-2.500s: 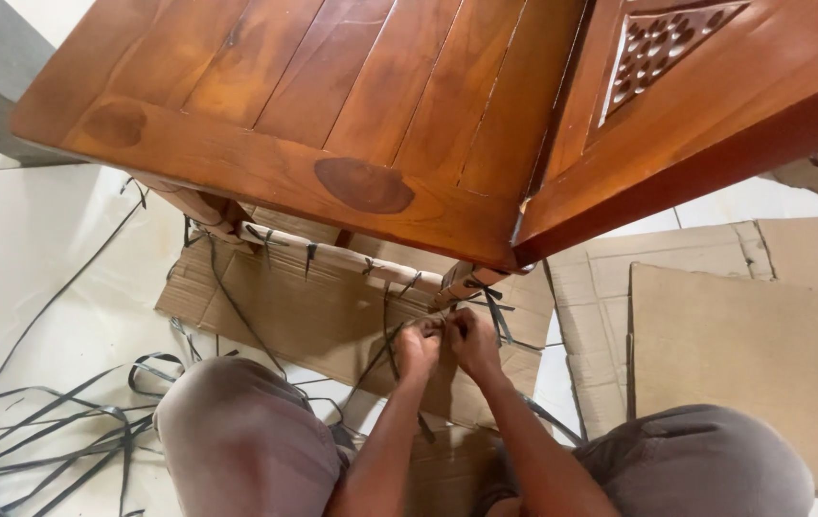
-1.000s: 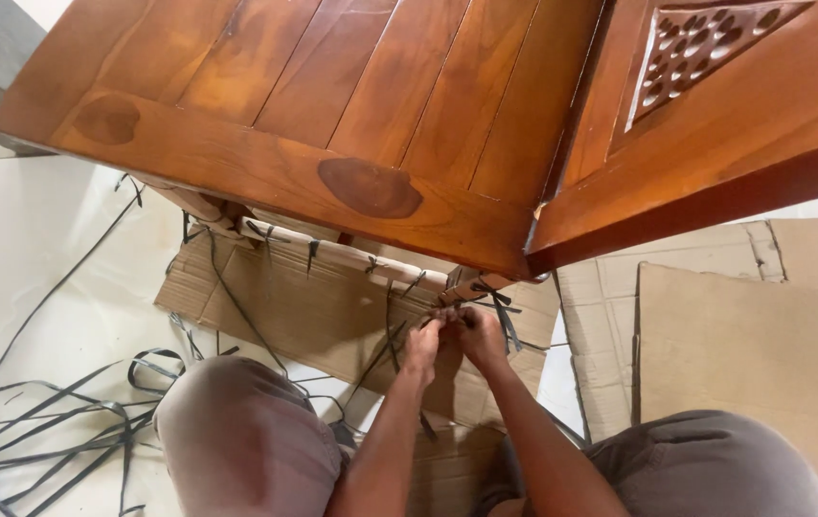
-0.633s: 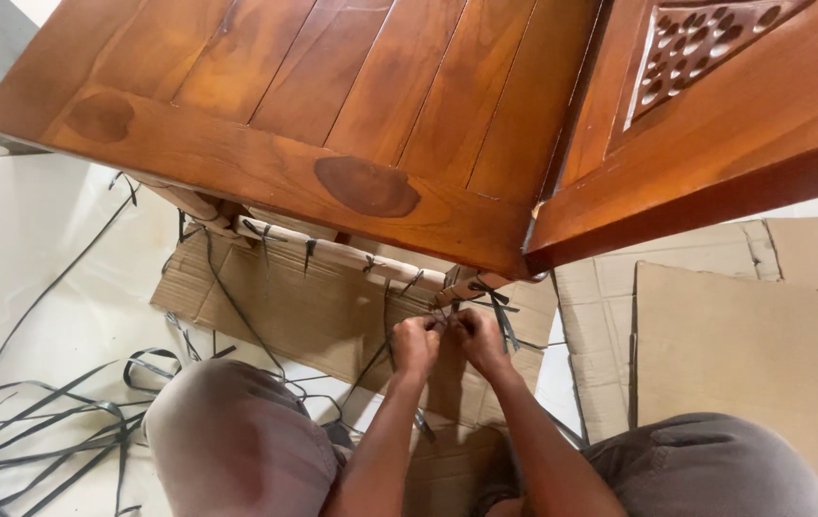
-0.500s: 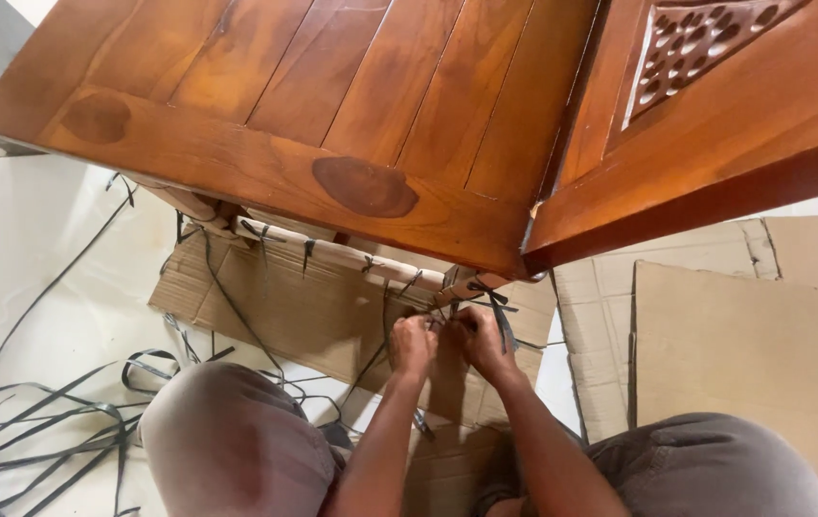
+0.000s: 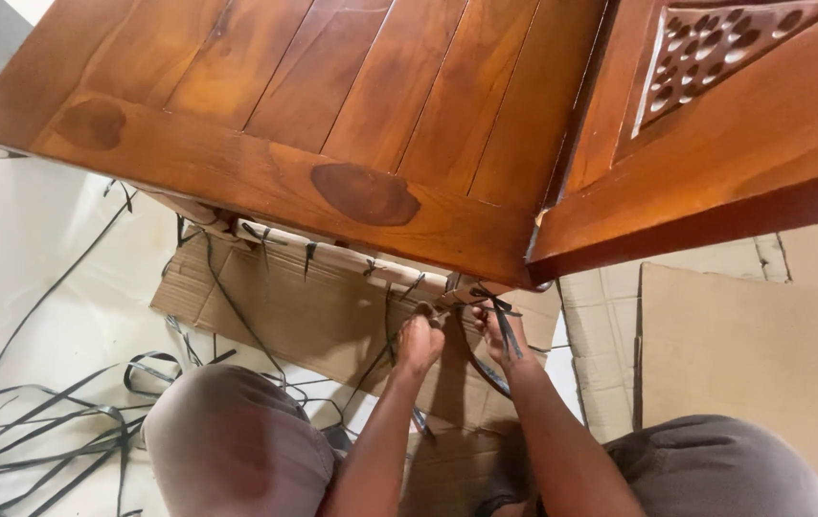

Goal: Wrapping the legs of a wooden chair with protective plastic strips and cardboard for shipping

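A reddish-brown wooden chair seat [image 5: 332, 124] fills the top of the view, with a pale wooden rail [image 5: 332, 257] below its front edge. Dark flat strips are tied along that rail. My left hand [image 5: 419, 347] pinches a dark strip [image 5: 385, 325] just under the rail's right end. My right hand [image 5: 503, 335] is a little to the right, gripping another dark strip [image 5: 478, 364] that curves down between the two hands. Both hands are close under the seat's front corner.
Flattened cardboard [image 5: 313, 321] lies under the chair and a larger sheet [image 5: 744, 354] to the right. A tangle of loose dark strips [image 5: 55, 421] lies on the white tiled floor at left. My knees [image 5: 237, 440] frame the bottom.
My hands were touching at the rail's end; now they have drawn apart, the right hand moving right and pulling a strip out into a loop. The view shifted slightly.
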